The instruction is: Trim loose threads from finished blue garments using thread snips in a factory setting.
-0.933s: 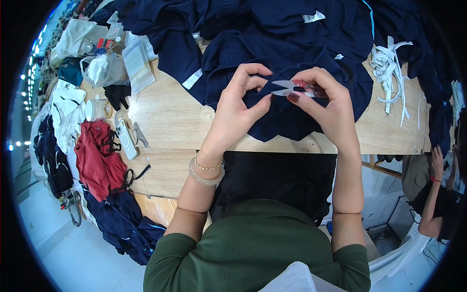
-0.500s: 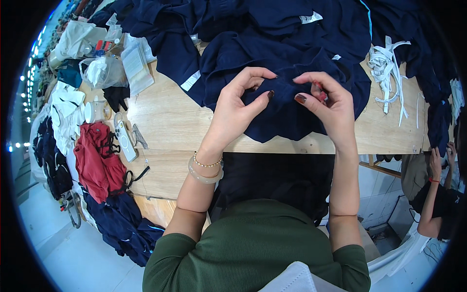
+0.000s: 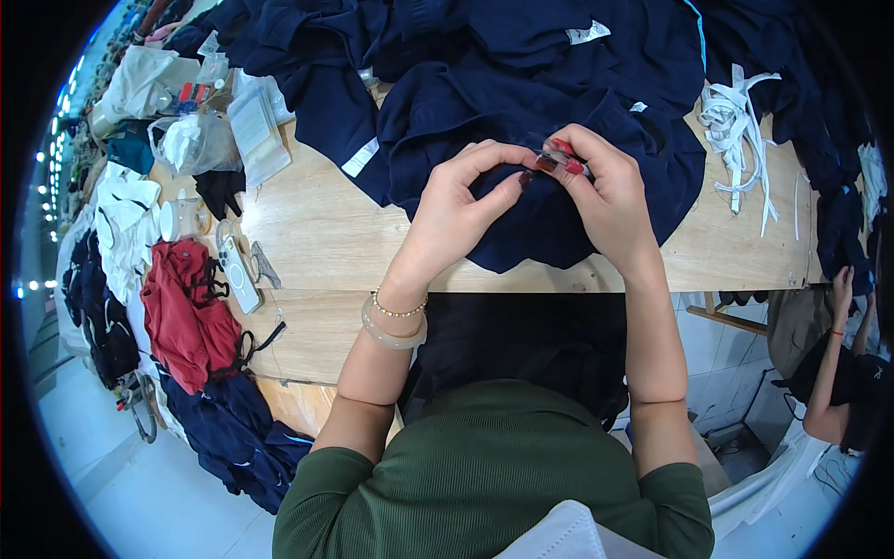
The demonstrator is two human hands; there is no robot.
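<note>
A navy garment lies spread on the wooden table in front of me. My left hand pinches a fold of it between thumb and forefinger. Just to its right, my right hand grips small thread snips, their tip against the same fold. The two hands touch at the fingertips above the cloth. A bangle and a bead bracelet sit on my left wrist.
More navy garments are heaped across the back of the table. White tape strips lie at the right. At the left are a red garment, a phone, plastic bags and white cloths. Another person stands at the lower right.
The snips, held out flat between both hands earlier, are now tucked in my right hand's fingers. Both hands have closed together on the fold of navy cloth.
</note>
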